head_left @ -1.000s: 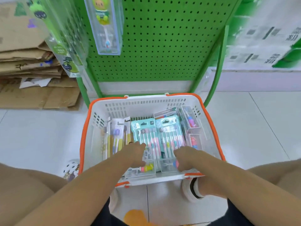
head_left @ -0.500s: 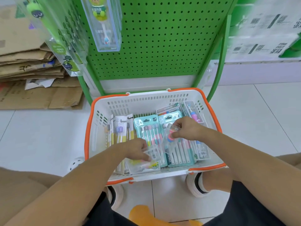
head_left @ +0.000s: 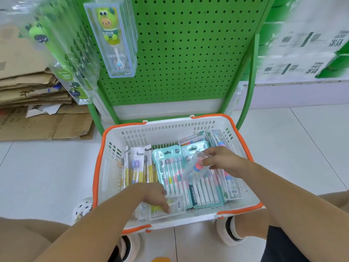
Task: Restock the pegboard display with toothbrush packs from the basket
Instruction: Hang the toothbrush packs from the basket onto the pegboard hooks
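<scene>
Pack lifted from basket; none hung yet.
Since a second ago the right hand [head_left: 220,160] has risen, pinching a clear pack [head_left: 196,167] above the basket [head_left: 207,123]. Left hand [head_left: 156,195] still curls on a second pack [head_left: 170,206] inside. Pegboard [head_left: 188,53] awaits.

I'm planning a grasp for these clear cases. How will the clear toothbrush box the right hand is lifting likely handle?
The clear toothbrush box probably stays stiff: it keeps its straight edges while tilted in the right hand. It seems light, since fingertips alone pinch it at one end. Its glossy plastic may be slippery.
</scene>
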